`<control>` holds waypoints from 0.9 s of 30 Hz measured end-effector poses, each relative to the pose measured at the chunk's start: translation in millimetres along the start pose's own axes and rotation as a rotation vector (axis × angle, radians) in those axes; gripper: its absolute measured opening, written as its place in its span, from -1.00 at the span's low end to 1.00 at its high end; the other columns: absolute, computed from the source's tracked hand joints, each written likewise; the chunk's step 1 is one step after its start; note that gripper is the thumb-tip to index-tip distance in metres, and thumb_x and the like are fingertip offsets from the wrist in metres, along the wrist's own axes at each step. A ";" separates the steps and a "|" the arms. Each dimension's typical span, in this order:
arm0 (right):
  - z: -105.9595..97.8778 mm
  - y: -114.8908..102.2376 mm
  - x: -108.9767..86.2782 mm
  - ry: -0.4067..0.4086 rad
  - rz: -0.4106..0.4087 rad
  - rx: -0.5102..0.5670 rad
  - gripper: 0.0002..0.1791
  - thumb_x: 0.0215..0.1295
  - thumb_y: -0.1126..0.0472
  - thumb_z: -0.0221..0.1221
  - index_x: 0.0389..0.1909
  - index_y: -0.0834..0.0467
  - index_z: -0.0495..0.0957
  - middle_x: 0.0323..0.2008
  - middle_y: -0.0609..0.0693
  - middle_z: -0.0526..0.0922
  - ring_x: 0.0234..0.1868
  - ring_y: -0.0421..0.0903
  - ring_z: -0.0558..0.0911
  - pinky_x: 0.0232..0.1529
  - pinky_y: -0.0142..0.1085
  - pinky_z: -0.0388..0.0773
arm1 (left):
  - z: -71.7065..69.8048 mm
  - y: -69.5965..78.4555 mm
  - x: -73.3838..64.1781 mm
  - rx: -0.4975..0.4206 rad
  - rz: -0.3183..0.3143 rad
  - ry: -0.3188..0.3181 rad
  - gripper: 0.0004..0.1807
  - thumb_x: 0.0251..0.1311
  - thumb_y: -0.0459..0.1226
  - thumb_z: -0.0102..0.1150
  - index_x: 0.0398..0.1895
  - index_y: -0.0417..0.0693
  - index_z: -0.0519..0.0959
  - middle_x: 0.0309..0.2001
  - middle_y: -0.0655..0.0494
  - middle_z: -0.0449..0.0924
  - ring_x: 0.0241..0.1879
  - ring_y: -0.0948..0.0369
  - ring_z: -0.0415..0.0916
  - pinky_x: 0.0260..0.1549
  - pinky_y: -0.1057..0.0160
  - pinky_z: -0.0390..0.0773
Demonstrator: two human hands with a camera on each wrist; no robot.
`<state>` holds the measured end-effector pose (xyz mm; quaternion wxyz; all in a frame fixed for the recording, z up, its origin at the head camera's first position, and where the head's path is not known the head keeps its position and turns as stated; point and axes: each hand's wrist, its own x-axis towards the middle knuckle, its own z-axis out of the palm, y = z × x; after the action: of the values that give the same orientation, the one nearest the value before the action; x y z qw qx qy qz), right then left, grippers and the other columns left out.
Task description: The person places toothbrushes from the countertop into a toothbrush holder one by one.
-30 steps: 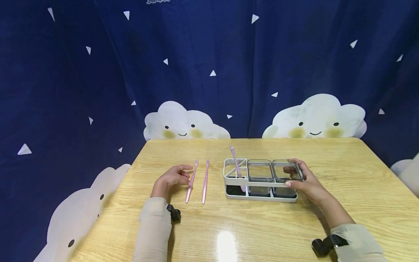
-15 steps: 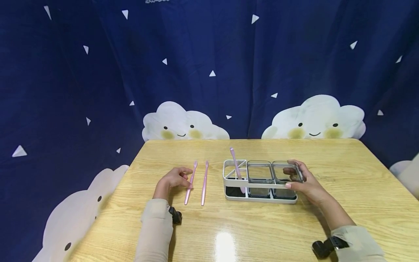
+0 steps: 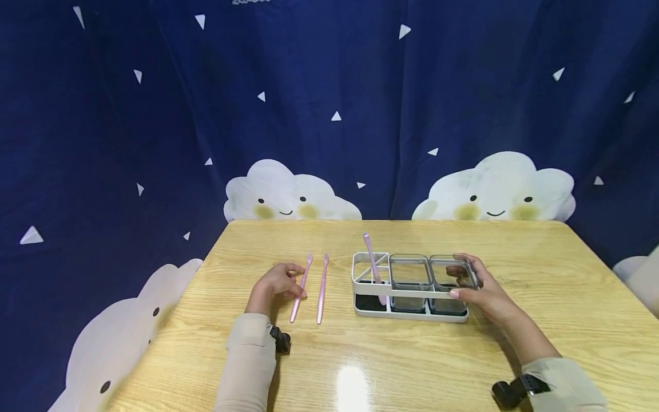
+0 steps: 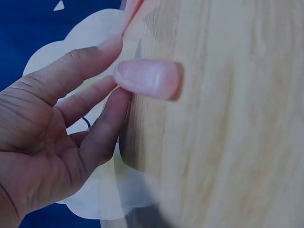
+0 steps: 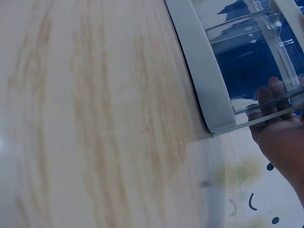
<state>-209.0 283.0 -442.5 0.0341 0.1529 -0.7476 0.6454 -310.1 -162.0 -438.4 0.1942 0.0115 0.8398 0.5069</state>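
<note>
My left hand (image 3: 283, 281) is at the left pink toothbrush (image 3: 296, 309) on the wooden table, thumb and fingers pinching its handle. The left wrist view shows the rounded handle end (image 4: 149, 78) sticking out beyond the fingertips. A second pink toothbrush (image 3: 321, 292) lies just right of it, roughly parallel. My right hand (image 3: 484, 292) grips the right end of a white toothbrush holder (image 3: 412, 290), thumb in front and fingers behind. One lilac toothbrush (image 3: 372, 257) leans in the holder's divided left section. Two clear cups (image 3: 409, 285) fill its other slots.
The wooden table (image 3: 412, 355) runs back to a dark blue curtain (image 3: 309, 68) printed with white clouds. Small black cameras are strapped to both wrists, the left camera (image 3: 281, 340) and the right camera (image 3: 509, 393).
My left hand shifts slightly right, its thumb moving farther over the left toothbrush. The right hand keeps its grip, and the holder stays in place.
</note>
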 end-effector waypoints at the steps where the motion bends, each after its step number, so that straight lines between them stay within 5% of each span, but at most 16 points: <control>1: 0.1 0.1 -0.3 0.000 -0.005 0.002 -0.18 0.08 0.47 0.19 0.34 0.20 0.02 0.08 0.34 0.29 0.09 -0.01 0.34 0.02 -0.47 0.30 | 0.5 0.6 -0.5 0.008 -0.002 0.006 -0.26 -0.31 -0.64 0.40 0.12 -0.22 0.47 -0.25 -0.12 0.32 -0.50 0.16 0.42 -0.42 0.22 0.61; 9: -0.1 2.1 -0.4 0.009 -0.007 0.014 -0.20 0.06 0.48 0.20 0.32 0.18 0.05 0.07 0.33 0.32 0.08 -0.04 0.36 0.03 -0.46 0.30 | 1.3 -0.4 -2.2 0.004 -0.010 0.034 -0.33 -0.24 -0.69 0.28 0.10 -0.27 0.47 -0.28 -0.12 0.36 -0.51 0.11 0.47 -0.45 0.20 0.61; 18: 0.8 2.8 -0.2 0.006 -0.015 0.019 -0.20 0.06 0.48 0.20 0.32 0.22 0.04 0.05 0.19 0.38 0.08 -0.01 0.37 0.03 -0.44 0.30 | -11.9 -13.8 2.5 -0.159 -0.018 -0.001 -0.38 -0.16 -0.68 0.15 0.11 -0.28 0.45 -0.36 -0.17 0.52 -0.47 0.07 0.56 -0.44 0.15 0.59; 27: -0.2 1.9 0.6 0.000 -0.010 0.009 -0.19 0.06 0.47 0.20 0.32 0.22 0.03 0.08 0.33 0.30 0.08 -0.02 0.36 0.04 -0.45 0.30 | -15.6 -15.1 -1.2 -0.263 0.014 -0.037 -0.37 -0.10 -0.67 0.12 0.16 -0.29 0.39 -0.26 -0.23 0.57 -0.53 0.13 0.50 -0.52 0.23 0.55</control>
<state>-210.1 283.3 -444.1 0.0367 0.1565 -0.7440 0.6485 -311.6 -182.8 -444.6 0.2061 0.0014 0.7623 0.6135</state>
